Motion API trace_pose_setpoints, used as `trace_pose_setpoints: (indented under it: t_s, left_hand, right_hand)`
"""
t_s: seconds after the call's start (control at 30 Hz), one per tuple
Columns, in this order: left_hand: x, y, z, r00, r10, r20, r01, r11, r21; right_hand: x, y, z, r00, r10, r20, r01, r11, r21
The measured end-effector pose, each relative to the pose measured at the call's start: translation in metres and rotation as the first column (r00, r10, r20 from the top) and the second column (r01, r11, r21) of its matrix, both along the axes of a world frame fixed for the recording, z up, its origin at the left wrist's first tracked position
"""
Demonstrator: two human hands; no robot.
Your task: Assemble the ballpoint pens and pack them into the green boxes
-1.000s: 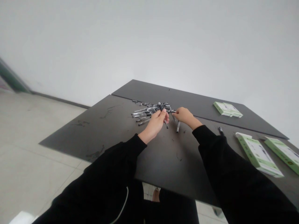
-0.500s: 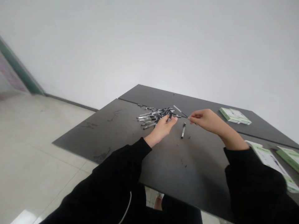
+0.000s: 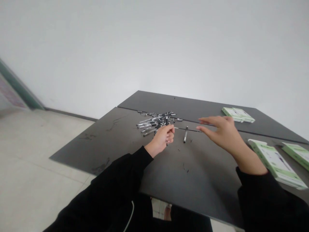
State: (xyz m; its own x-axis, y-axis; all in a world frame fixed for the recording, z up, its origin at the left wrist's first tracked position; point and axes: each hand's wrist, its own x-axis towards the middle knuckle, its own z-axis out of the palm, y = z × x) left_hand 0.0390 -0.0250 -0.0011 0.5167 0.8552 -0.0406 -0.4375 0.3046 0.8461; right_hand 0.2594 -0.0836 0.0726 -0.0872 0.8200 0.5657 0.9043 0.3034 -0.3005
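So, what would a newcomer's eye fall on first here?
A loose pile of slim black-and-silver pens lies in the middle of the dark matte table, the left hand closed on a pen at its edge. The open right hand hovers to the right, near flat green-and-white boxes.

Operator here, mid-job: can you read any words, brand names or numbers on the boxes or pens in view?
Nothing can be read.
The print on the green-and-white boxes is too small and blurred to read.
The pens show no legible markings.
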Motion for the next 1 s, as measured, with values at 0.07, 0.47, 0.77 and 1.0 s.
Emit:
trace_pose_setpoints:
  t_s: [0.07, 0.47, 0.77, 1.0]
  left_hand:
    - [-0.006, 0.006, 0.003, 0.997, 0.024, 0.08, -0.017, 0.996, -0.084]
    - [0.009, -0.015, -0.004, 0.977, -0.172, -0.128, 0.196, 0.957, 0.216]
    - [0.0, -0.018, 0.004, 0.924, -0.197, -0.326, 0.335, 0.828, 0.449]
    - [0.0, -0.019, 0.005, 0.903, -0.192, -0.385, 0.36, 0.826, 0.434]
  right_hand:
    - [0.004, -0.002, -0.006, 0.967, -0.11, -0.231, 0.146, 0.978, 0.148]
    - [-0.046, 0.005, -0.044, 0.513, 0.133, -0.848, -0.294, 0.956, -0.028]
    - [-0.033, -0.008, -0.019, 0.494, 0.194, -0.848, -0.159, 0.979, 0.131]
    - [-0.035, -0.013, -0.02, 0.566, 0.138, -0.813, -0.149, 0.987, 0.064]
